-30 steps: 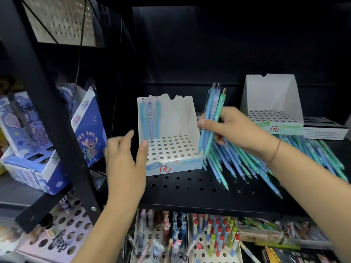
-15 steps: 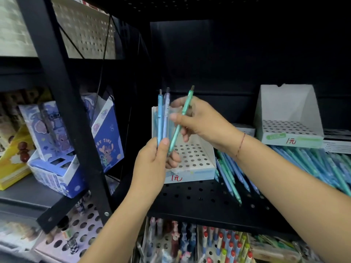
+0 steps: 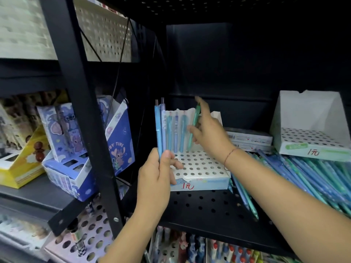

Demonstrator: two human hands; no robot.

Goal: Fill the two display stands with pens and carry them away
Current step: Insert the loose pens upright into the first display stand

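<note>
A white display stand [image 3: 201, 168] with a holed top sits on the black shelf, three blue pens [image 3: 175, 131] standing in its back row. My left hand [image 3: 154, 175] grips two blue pens [image 3: 160, 128] upright at the stand's left front. My right hand [image 3: 209, 130] pinches a green pen [image 3: 193, 128] over the back row, its tip at the holes. A second white stand [image 3: 311, 137] stands at the right with no pens in it. A heap of blue and green pens [image 3: 313, 179] lies on the shelf between and in front of the stands.
The black perforated shelf [image 3: 205, 205] carries flat white boxes [image 3: 250, 139] behind the pens. A black upright post [image 3: 83, 118] stands left of the stand, with blue cartoon boxes [image 3: 76, 149] and a yellow box [image 3: 19, 164] beyond it. More pens fill holed trays [image 3: 190, 247] on the shelf below.
My right hand has drawn the green pen away from the bundle and moved it right and back to the stand's rear row. The left hand keeps two blue pens. The view shifted slightly.
</note>
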